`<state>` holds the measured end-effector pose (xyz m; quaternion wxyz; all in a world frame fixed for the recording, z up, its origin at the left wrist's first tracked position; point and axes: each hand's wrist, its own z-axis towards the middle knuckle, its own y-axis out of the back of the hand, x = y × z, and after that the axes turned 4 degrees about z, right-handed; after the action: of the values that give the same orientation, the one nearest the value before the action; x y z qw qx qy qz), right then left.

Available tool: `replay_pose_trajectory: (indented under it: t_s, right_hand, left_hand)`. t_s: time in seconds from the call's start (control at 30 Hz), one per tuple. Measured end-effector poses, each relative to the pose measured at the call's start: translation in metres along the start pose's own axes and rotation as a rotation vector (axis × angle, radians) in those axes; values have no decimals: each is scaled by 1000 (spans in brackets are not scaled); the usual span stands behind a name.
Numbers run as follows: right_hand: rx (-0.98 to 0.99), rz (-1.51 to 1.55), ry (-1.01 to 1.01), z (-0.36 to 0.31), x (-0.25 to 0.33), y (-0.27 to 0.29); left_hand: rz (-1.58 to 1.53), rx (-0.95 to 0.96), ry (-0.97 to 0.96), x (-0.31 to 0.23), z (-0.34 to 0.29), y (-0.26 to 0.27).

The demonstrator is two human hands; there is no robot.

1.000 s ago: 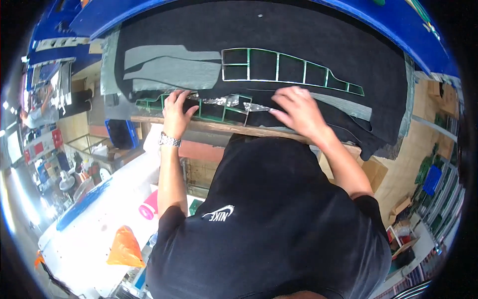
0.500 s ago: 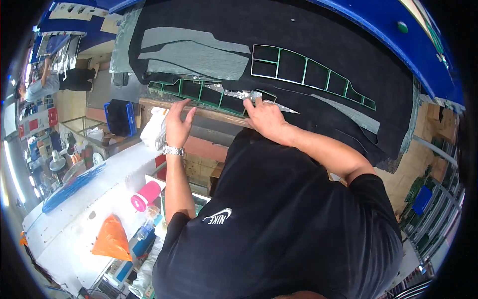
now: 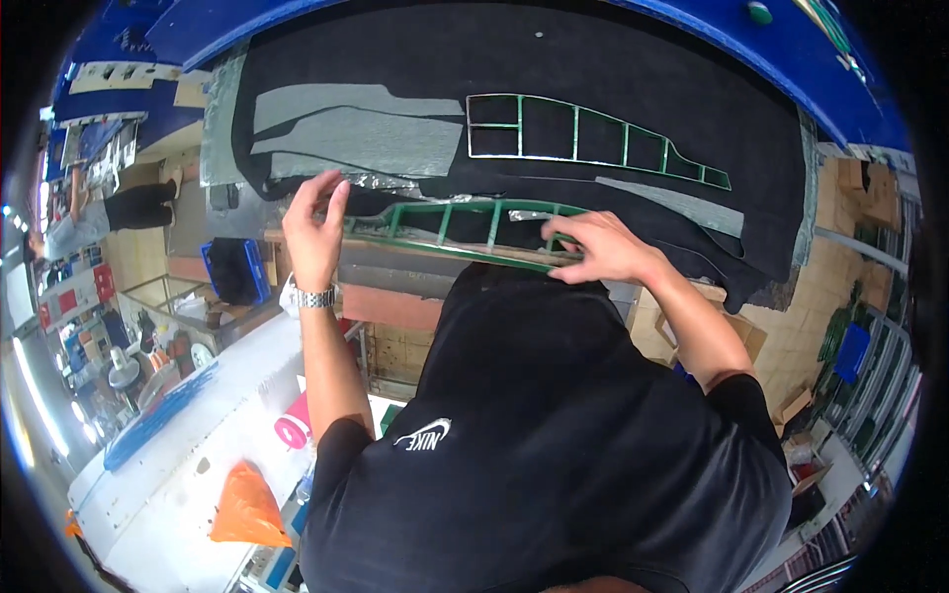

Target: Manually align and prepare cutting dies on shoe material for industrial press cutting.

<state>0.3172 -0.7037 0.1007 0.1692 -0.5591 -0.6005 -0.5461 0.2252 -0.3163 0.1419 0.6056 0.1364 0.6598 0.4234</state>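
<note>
A long green cutting die [image 3: 492, 229], an open metal frame with cross bars, spans my two hands at the near edge of the table. My left hand [image 3: 314, 239] holds its narrow left end, fingers bent and thumb up; the hand partly hides that end. Around the wider right end, my right hand [image 3: 611, 247] is closed with fingers and thumb. A second green cutting die [image 3: 575, 133] lies flat on a black sheet of material [image 3: 395, 59] beyond. Long cut-outs in the sheet show a grey surface [image 3: 366, 138].
A blue machine beam [image 3: 712, 61] runs along the far side. A white table [image 3: 168, 435] with an orange bag [image 3: 247, 506] and a pink container [image 3: 294, 423] stands at left. Another person [image 3: 109, 212] works at far left. A blue crate [image 3: 235, 269] sits left of the table.
The near cutting die has come up off the sheet and toward me, between both hands. My right hand moved right to its end; my left hand moved left. The view shifted slightly.
</note>
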Motion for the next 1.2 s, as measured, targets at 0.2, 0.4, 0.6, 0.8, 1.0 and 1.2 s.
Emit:
replay_pose_trajectory:
  t_s: [0.2, 0.4, 0.6, 0.8, 1.0, 1.2]
  right_hand:
    - [-172, -247, 116, -42, -38, -29]
    - [-278, -173, 102, -54, -34, -43]
    - [-87, 349, 36, -79, -29, 8]
    - [-98, 297, 123, -93, -33, 23]
    - [-138, -139, 153, -96, -64, -2]
    - [-329, -239, 142, -111, -66, -9]
  left_hand:
    - [63, 297, -129, -26, 31, -81]
    - [305, 580, 123, -28, 24, -131]
    - [328, 530, 89, -24, 14, -146]
    - [519, 792, 58, -13, 37, -125]
    - [555, 567, 30, -47, 39, -114]
    - [409, 451, -14, -25, 33, -137]
